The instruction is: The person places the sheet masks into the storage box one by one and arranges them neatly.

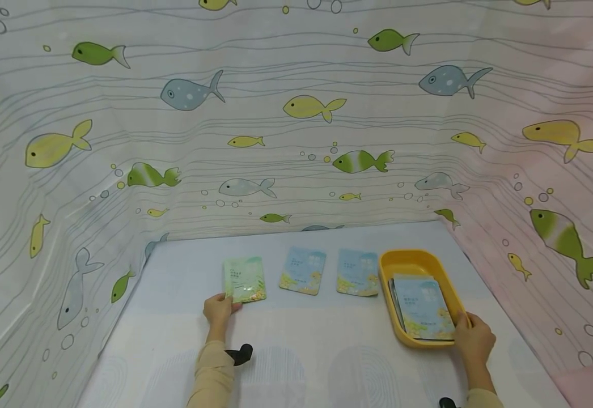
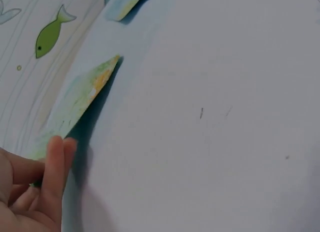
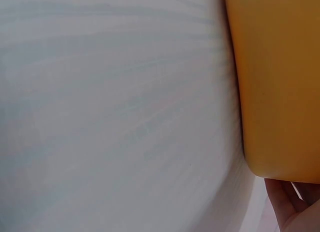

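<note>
Yellow tray (image 1: 409, 262) gripped at its near corner by the right hand (image 1: 474, 339); left of it, the left hand (image 1: 219, 309) pinches a green packet (image 1: 245, 279).

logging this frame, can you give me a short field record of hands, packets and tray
left hand: pinches the near corner of the green packet, which lies on the table
right hand: grips the near right corner of the yellow tray
in tray: a stack of blue packets
on table: two blue packets in a row between the green packet and the tray
backdrop: fish-print cloth on three sides
</note>
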The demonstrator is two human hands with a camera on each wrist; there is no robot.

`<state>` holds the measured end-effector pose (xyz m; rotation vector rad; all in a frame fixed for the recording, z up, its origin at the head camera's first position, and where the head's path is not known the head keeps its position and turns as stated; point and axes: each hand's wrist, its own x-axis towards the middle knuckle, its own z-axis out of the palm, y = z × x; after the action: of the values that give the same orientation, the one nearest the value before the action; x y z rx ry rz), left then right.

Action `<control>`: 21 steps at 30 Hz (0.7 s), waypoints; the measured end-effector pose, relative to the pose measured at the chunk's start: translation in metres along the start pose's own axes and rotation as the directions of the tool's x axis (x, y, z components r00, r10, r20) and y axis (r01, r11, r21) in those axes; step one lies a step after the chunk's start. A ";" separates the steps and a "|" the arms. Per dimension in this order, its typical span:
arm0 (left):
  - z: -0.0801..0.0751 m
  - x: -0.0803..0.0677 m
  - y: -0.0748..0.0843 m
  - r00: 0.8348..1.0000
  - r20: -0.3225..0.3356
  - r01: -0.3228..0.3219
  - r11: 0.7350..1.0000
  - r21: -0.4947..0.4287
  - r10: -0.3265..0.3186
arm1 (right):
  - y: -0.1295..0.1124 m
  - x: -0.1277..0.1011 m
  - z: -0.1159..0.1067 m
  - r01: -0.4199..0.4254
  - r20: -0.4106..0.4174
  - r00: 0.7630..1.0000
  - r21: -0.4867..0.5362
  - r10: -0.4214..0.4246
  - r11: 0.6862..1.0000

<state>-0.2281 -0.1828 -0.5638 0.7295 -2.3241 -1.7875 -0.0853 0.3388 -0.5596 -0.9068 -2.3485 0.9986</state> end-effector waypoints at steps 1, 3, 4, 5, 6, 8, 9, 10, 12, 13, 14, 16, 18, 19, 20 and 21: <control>0.000 0.000 0.000 1.000 0.012 0.001 1.000 -0.023 -0.001 | 0.000 0.000 0.000 -0.001 -0.001 1.000 0.001 0.001 1.000; 0.001 -0.002 0.001 1.000 0.027 -0.003 0.997 -0.071 0.005 | -0.001 0.000 0.000 -0.003 -0.003 1.000 0.002 0.003 1.000; 0.002 -0.004 0.002 1.000 0.026 -0.011 0.996 -0.086 0.013 | -0.001 -0.001 0.000 -0.003 -0.003 1.000 0.003 0.003 1.000; 0.003 -0.005 0.003 0.999 0.024 -0.021 0.995 -0.101 0.024 | -0.001 -0.001 0.000 -0.002 -0.004 1.000 0.005 0.002 1.000; 0.005 -0.006 0.005 0.999 0.020 -0.036 0.992 -0.124 0.039 | -0.001 -0.001 0.000 -0.002 -0.004 1.000 0.008 0.002 1.000; 0.009 -0.009 0.008 0.998 0.014 -0.059 0.982 -0.179 0.062 | -0.001 -0.001 -0.001 0.004 -0.006 1.000 0.010 -0.004 1.000; 0.011 -0.011 0.010 0.997 0.010 -0.070 0.979 -0.194 0.073 | -0.001 -0.001 -0.001 0.006 -0.007 1.000 0.011 -0.006 1.000; 0.013 -0.012 0.012 0.997 0.006 -0.077 0.973 -0.217 0.080 | -0.001 -0.001 -0.001 0.009 -0.010 1.000 0.012 -0.008 1.000; 0.018 -0.015 0.016 0.996 0.007 -0.088 0.963 -0.255 0.092 | -0.001 -0.001 -0.001 0.010 -0.013 1.000 0.014 -0.010 1.000; 0.021 -0.017 0.018 0.996 0.008 -0.085 0.961 -0.265 0.091 | -0.001 -0.001 -0.001 0.010 -0.014 1.000 0.014 -0.010 1.000; 0.024 -0.020 0.020 0.996 0.008 -0.089 0.959 -0.271 0.094 | -0.001 -0.001 -0.001 0.008 -0.013 1.000 0.016 -0.008 1.000; 0.030 -0.025 0.024 0.996 0.011 -0.083 0.952 -0.295 0.090 | -0.001 -0.001 -0.001 0.003 -0.010 1.000 0.020 -0.002 1.000; 0.036 -0.031 0.028 0.995 0.014 -0.087 0.949 -0.303 0.096 | -0.001 -0.001 -0.001 -0.002 -0.007 1.000 0.021 0.002 1.000; 0.040 -0.034 0.029 0.995 0.019 -0.088 0.950 -0.301 0.098 | -0.001 -0.001 -0.001 -0.003 -0.007 1.000 0.021 0.003 1.000; 0.044 -0.037 0.031 0.994 0.027 -0.095 0.943 -0.318 0.109 | -0.001 -0.001 0.000 -0.004 -0.007 1.000 0.020 0.004 1.000; 0.048 -0.040 0.033 0.993 0.034 -0.095 0.940 -0.326 0.112 | -0.001 -0.001 0.000 -0.004 -0.008 1.000 0.018 0.004 1.000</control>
<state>-0.2205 -0.1170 -0.5394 0.5046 -1.9787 -2.0892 -0.0849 0.3377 -0.5585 -0.9067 -2.3284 1.0149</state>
